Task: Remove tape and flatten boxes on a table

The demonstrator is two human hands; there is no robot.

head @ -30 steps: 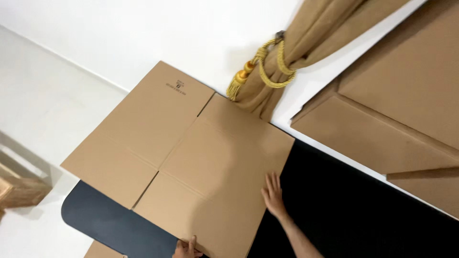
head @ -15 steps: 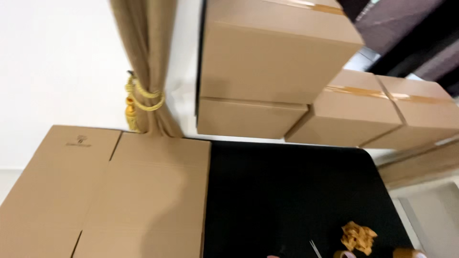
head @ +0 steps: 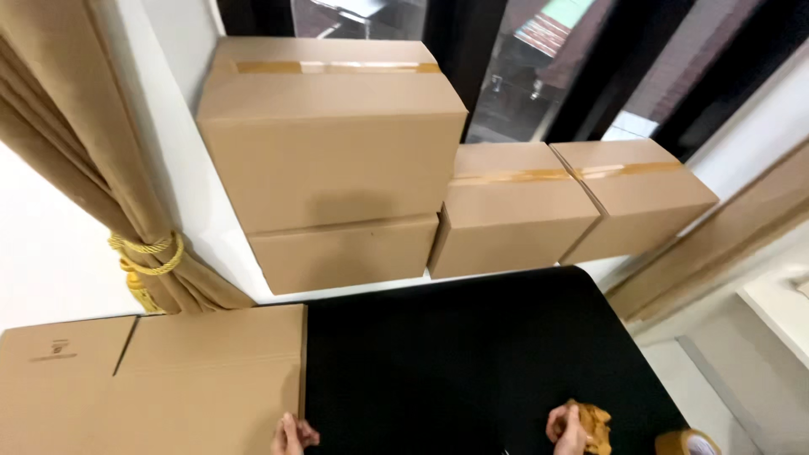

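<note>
A flattened brown cardboard box (head: pixel 168 388) lies on the left part of the black table (head: pixel 455 362). My left hand (head: pixel 293 436) is at the bottom edge of the view, and its fingers grip the right edge of that flat box. Further right, my right hand (head: pixel 566 430) curls its fingers around a crumpled wad of brown tape (head: pixel 597 421) resting on the table. Both hands are largely cut off by the frame. A roll of brown packing tape (head: pixel 687 442) sits just right of the wad, at the table's corner.
Taped cardboard boxes stand behind the table: a large one (head: pixel 337 135) stacked on a flatter one (head: pixel 345 253), and two smaller ones (head: pixel 514 211) (head: pixel 640 194) to the right. A tan curtain (head: pixel 93 177) with a yellow tie-back hangs at the left. Dark windows are behind.
The view has swung right and up from the flat box towards the stacked boxes. My right hand left the cardboard and now sits at the tape wad.
</note>
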